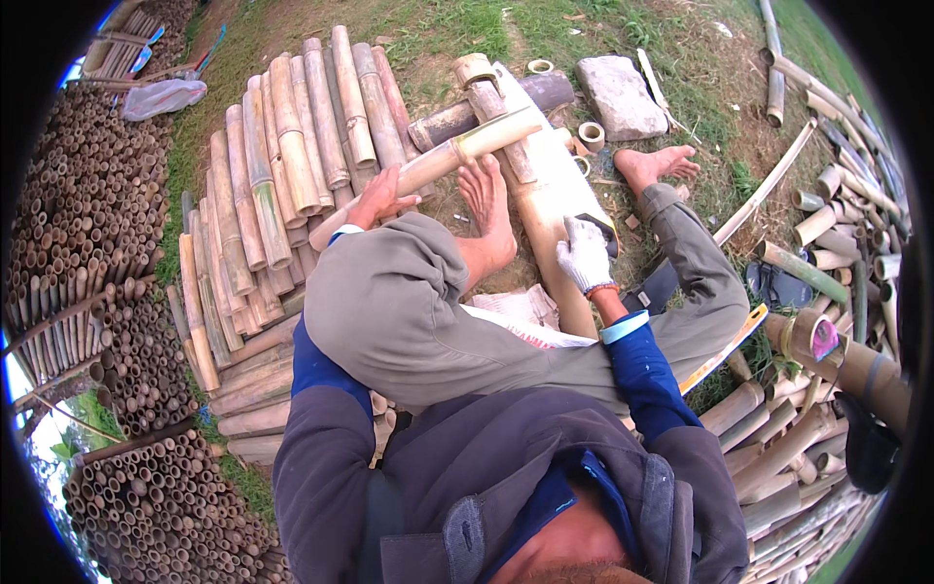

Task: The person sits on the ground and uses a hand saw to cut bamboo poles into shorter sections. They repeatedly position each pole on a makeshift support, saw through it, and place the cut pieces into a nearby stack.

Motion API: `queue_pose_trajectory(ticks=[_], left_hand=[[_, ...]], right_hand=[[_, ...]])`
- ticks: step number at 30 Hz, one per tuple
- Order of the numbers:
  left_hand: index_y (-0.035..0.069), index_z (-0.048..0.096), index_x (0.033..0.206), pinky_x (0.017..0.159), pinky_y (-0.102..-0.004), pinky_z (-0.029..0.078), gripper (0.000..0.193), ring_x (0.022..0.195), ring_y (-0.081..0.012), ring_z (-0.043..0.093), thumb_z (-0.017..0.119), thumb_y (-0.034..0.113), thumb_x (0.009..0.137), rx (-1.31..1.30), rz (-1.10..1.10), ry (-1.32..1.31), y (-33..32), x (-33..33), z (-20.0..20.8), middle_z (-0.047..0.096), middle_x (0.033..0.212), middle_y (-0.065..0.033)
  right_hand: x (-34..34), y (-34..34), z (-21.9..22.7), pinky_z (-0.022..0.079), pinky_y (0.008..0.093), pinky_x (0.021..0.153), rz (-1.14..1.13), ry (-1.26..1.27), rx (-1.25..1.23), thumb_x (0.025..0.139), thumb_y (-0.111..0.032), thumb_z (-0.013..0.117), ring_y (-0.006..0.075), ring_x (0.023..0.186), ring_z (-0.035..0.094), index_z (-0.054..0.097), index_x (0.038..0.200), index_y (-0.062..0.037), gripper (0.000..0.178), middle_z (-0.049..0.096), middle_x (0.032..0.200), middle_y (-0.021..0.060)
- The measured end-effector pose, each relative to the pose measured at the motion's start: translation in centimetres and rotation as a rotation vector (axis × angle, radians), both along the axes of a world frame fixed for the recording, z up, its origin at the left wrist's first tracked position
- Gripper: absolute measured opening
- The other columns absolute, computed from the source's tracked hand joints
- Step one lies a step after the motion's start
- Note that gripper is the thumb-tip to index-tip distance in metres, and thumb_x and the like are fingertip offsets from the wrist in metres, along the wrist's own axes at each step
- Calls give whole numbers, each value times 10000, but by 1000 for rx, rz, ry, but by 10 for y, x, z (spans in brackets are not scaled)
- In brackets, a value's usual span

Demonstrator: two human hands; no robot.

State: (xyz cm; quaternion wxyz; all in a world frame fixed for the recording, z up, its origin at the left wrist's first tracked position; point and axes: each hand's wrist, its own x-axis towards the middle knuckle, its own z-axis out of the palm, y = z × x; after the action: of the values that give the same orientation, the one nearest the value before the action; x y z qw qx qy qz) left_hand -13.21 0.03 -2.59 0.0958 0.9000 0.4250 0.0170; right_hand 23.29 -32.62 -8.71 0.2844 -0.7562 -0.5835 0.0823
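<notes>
A pale bamboo piece [472,143] lies slantwise across a wooden block on a wide pale plank [550,234]. Around its lower left part is my left hand [377,200], bare, with thumb and fingers apart on either side. My right hand [586,257], in a white glove, is closed over the plank. Beside its fingers shows a dark curved thing with a yellowish edge [611,234]; its kind is unclear. My bare left foot [484,209] presses close to the bamboo piece. A dark round log [530,102] crosses beneath the plank's far end.
Cut bamboo lengths [282,136] lie stacked at left. Further left rise tall piles of bamboo ends [88,195]. A grey stone [621,97] and bamboo rings [591,134] sit ahead. Scattered offcuts [827,224] and a yellow-edged saw blade [725,350] are at right.
</notes>
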Motion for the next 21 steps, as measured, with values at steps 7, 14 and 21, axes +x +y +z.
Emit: queue_pose_trajectory(ticks=[7, 14, 21], left_hand=[[74, 543, 1399, 1114, -626, 419, 737, 1311, -423, 576, 892, 433, 858, -1, 227, -2, 2, -3, -18, 626, 1345, -193], [84, 573, 1363, 1057, -571, 437, 678, 1245, -371, 604, 913, 213, 791, 194, 226, -76, -26, 21, -24, 642, 1268, -145], [82, 615, 1264, 935, -531, 522, 714, 1126, -379, 651, 948, 436, 742, 102, 268, -237, -88, -29, -18, 669, 1143, -154]], right_hand=[[-26, -6, 1, 480, 535, 1096, 124, -12, -112, 867, -219, 696, 440, 1207, 616, 579, 1474, -13, 651, 666, 1252, 254], [-5, -21, -30, 423, 536, 1181, 181, 44, -163, 924, -268, 702, 464, 1334, 551, 557, 1514, 17, 671, 647, 1401, 266], [29, -17, -98, 356, 536, 1240, 478, -463, -457, 1088, -398, 543, 406, 1489, 471, 461, 1619, -37, 646, 525, 1617, 223]])
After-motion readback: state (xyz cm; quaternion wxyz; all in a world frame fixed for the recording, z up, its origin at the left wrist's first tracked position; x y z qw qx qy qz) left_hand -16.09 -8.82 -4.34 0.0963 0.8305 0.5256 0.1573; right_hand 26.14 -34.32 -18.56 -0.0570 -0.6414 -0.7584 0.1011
